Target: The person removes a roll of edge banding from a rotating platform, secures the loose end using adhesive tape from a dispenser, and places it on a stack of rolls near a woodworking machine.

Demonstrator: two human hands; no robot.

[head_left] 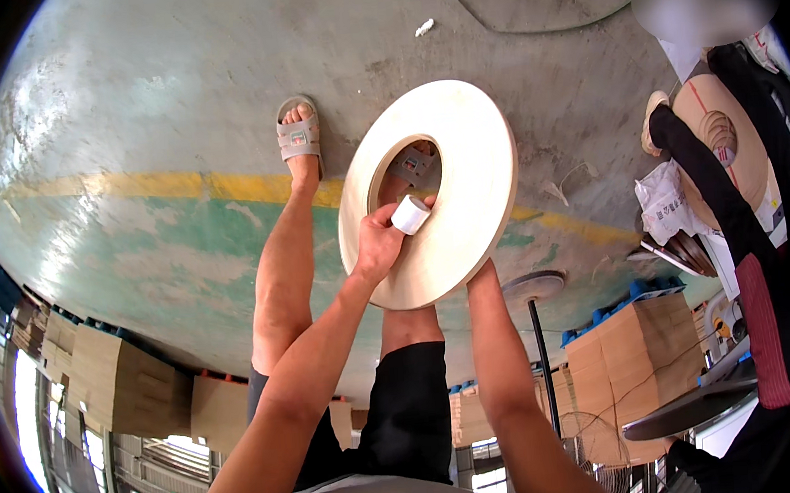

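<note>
A large, flat coil of pale cream strip (476,167) is tilted in front of my legs, with a round hole in its middle. My left hand (382,245) is closed on a small white roll (410,215), thumb and fingers around it, beside the lower rim of the hole. This hand lies over the coil's face. At the coil's lower right edge my right hand (482,275) holds it from beneath. Only the wrist and heel of that hand show; the coil hides its fingers. Through the hole my right sandal (413,164) can be seen.
My left foot in a grey sandal (299,139) stands near a yellow floor line (253,185). At right a person in dark trousers (716,183) is beside another coil (692,102) and a white bag (663,200). Cardboard stacks (627,349) and a round-based black pole (542,355) stand behind.
</note>
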